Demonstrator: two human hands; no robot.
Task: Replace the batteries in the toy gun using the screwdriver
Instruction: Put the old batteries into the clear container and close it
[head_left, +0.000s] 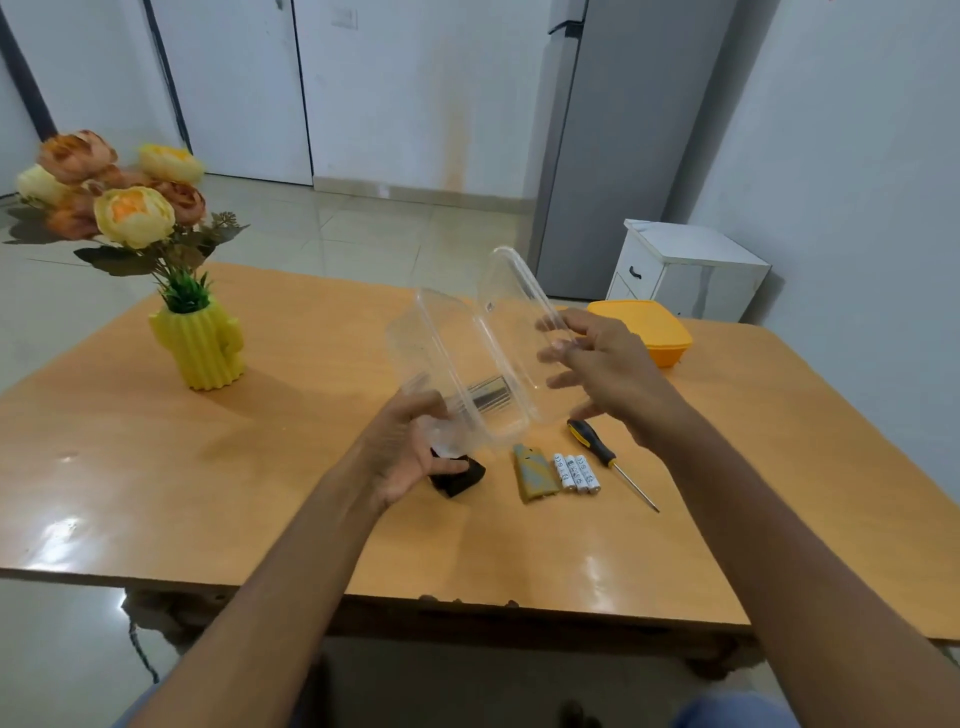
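Both hands spread the clear hinged plastic box (462, 358): left hand (402, 452) grips base, right hand (597, 364) holds lid w/ loose fingers. Open wide, keep level; black-yellow screwdriver (597, 449) & white batteries (576, 473) lie just beneath. Toy gun not identifiable.

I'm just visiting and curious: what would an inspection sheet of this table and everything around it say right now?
Surface: wooden table, glossy.
Job's things: screwdriver, four batteries side by side, olive battery cover, dark part partly hidden by the left hand.
Clutter: clear hinged container held open, yellow vase with flowers, orange lidded box.
Hands: left hand grips the container's lower half; right hand holds its lid, fingers blurred.
Cables: nothing seen.
Surroundings: tiled floor, white cabinet, grey refrigerator.
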